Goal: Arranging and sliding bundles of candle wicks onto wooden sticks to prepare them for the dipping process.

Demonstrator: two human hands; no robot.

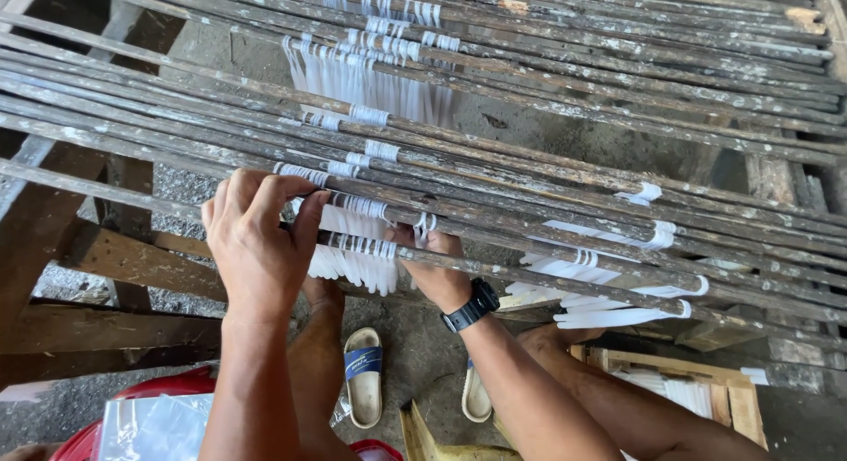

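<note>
The left hand (256, 240) lies curled over the near wooden rods (547, 126), fingers hooked across one rod and closed narrow around it. At three o'clock from it, touching its fingertips, hangs a bunch of white candles (357, 249), tied by their wicks to that rod. The right hand (438, 267) comes up from beneath at three o'clock of the bunch, fingers pinched on the wick loops at its edge; a black wristwatch (472, 304) sits at its five o'clock. More white candles (375, 86) hang at twelve o'clock, others (609, 289) at three. A wooden crate (706, 390) lies at five o'clock, sandals (363, 373) at six.
</note>
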